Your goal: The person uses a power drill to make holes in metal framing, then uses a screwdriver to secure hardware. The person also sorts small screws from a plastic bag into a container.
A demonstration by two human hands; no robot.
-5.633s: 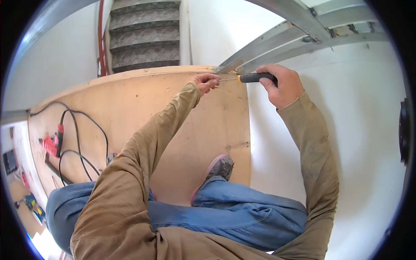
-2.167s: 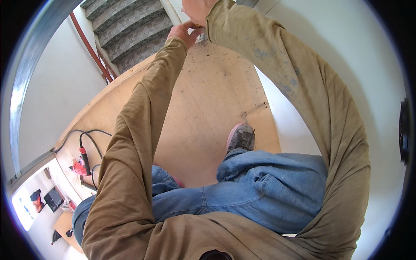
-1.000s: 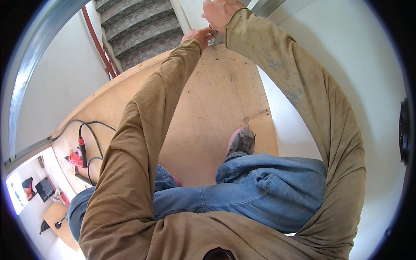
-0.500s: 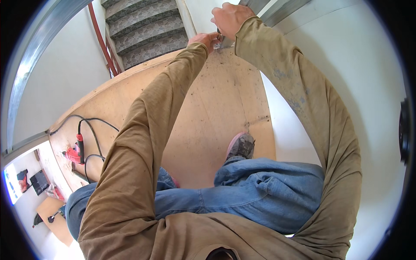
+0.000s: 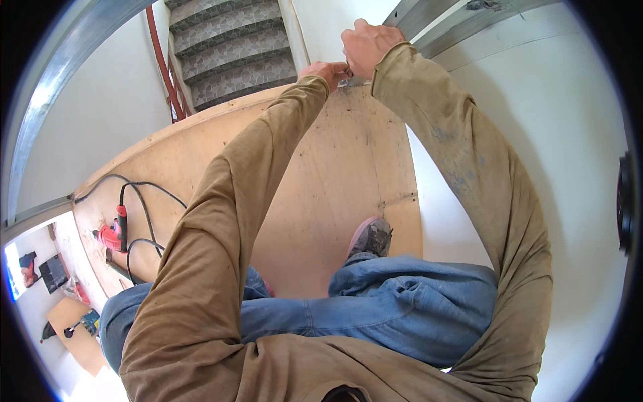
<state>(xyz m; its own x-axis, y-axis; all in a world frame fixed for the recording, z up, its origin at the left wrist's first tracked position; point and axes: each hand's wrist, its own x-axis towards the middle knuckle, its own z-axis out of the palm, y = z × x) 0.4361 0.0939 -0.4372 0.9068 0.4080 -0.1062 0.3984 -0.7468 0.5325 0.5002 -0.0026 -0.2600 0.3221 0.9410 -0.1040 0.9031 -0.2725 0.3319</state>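
Plywood platform (image 5: pixel 335 194) lies below R grip (image 5: pixel 370 48) & L grip (image 5: pixel 327 72). Stone-pattern stairs (image 5: pixel 231 57) L of L grip, past platform's edge. Metal studs (image 5: pixel 416 16) slant up/R from beside R grip. Red corded drill (image 5: pixel 112 237) on platform, well L of & below both grips. R grip curled, L grip's fingertips bunched, abt touching each other at studs' near end; can't tell what, if anything, either's clamped on.
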